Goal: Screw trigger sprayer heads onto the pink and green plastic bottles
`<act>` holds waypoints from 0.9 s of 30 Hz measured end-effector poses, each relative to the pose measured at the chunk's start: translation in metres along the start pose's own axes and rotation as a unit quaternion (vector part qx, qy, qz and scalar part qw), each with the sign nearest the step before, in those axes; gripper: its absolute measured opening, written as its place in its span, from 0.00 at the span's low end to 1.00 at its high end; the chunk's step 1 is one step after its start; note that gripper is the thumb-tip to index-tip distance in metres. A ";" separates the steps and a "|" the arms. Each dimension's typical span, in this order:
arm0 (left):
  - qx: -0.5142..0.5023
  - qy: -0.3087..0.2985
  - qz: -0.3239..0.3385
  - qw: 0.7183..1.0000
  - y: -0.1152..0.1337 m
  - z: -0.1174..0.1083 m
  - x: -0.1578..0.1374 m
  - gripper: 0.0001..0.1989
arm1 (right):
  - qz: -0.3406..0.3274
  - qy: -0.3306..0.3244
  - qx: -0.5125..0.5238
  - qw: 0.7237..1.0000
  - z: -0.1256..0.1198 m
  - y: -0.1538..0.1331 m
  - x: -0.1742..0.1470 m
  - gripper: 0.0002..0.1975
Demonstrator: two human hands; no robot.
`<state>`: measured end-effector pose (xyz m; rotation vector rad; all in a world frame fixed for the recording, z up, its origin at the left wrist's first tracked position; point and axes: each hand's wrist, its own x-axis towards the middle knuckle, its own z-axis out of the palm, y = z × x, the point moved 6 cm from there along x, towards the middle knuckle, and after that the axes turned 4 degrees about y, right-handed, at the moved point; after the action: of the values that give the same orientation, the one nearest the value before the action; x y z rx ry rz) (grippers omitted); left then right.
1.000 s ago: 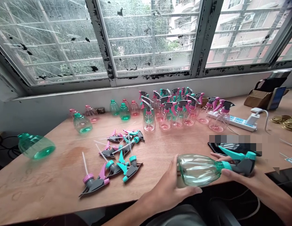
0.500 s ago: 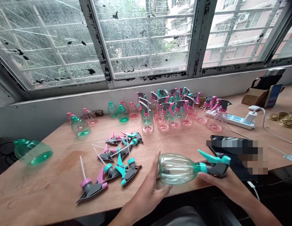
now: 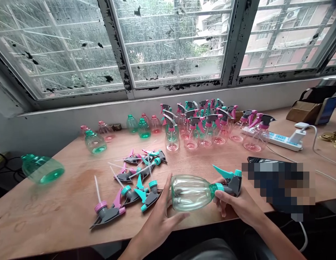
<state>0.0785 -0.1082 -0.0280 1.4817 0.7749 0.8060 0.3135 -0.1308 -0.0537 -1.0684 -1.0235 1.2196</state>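
Note:
A clear green spray bottle point(image 3: 192, 193) lies sideways between my hands above the table's front edge, its base to the left. My left hand point(image 3: 161, 215) cups the base, fingers up along its end and thumb below. My right hand point(image 3: 236, 202) is closed around the neck, thumb and fingers at the turquoise collar of the grey trigger sprayer head point(image 3: 232, 184). Left of my left hand lie several loose sprayer heads, among them a turquoise one point(image 3: 151, 193) and a pink one point(image 3: 107, 213), with their tubes sticking out.
Several finished-looking spray bottles point(image 3: 171, 139) stand along the back near the window. Headless bottles, such as a green one point(image 3: 95, 142), stand at the left; another green bottle point(image 3: 43, 169) is near the left edge. A power strip point(image 3: 281, 140) and a partly blurred dark device point(image 3: 265, 180) lie right.
The spray bottle and both hands have shifted left. The sprayer head is turned a little, and my right fingers now close nearer the collar. The view has turned slightly left.

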 end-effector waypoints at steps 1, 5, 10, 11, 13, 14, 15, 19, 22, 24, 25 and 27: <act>-0.004 0.001 0.003 1.000 0.000 0.000 0.000 0.52 | -0.004 -0.004 0.000 1.000 0.000 0.001 -0.001 0.17; 0.043 0.012 -0.016 0.999 -0.005 -0.004 -0.003 0.58 | -0.023 -0.022 -0.033 0.999 0.002 0.000 -0.004 0.16; 0.040 0.012 -0.031 0.999 -0.008 -0.006 -0.003 0.52 | -0.026 -0.024 -0.043 0.998 0.002 -0.002 -0.006 0.16; 0.044 0.010 -0.026 0.999 -0.007 -0.006 -0.003 0.52 | -0.027 -0.022 -0.043 0.998 0.002 -0.002 -0.007 0.16; 0.052 0.008 -0.016 0.998 -0.006 -0.005 -0.003 0.53 | -0.032 -0.019 -0.042 0.998 0.000 -0.001 -0.007 0.16; 0.052 0.007 -0.013 0.999 -0.005 -0.004 -0.003 0.53 | -0.034 -0.017 -0.041 0.998 0.000 0.000 -0.007 0.16; 0.050 0.005 -0.012 0.999 -0.004 -0.004 -0.003 0.53 | -0.035 -0.016 -0.040 0.998 -0.001 0.001 -0.007 0.16; 0.036 0.014 -0.021 0.999 -0.004 -0.003 -0.003 0.58 | -0.033 -0.014 -0.038 0.999 -0.002 0.005 -0.008 0.15; -0.009 0.018 -0.027 0.999 -0.003 -0.004 -0.003 0.54 | -0.035 -0.005 -0.056 0.998 -0.003 0.006 -0.008 0.16; -0.018 0.001 -0.025 1.000 -0.002 -0.003 -0.003 0.48 | -0.043 0.003 -0.065 0.997 -0.004 0.004 -0.008 0.16; -0.009 -0.007 -0.024 1.000 -0.003 -0.003 -0.003 0.48 | -0.048 0.006 -0.064 0.997 -0.005 0.003 -0.008 0.16; 0.024 -0.014 -0.020 0.999 -0.004 -0.003 -0.003 0.49 | -0.055 0.010 -0.050 0.997 -0.005 0.000 -0.008 0.16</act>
<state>0.0738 -0.1089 -0.0320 1.5122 0.8054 0.7385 0.3180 -0.1388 -0.0554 -1.0848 -1.1226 1.0754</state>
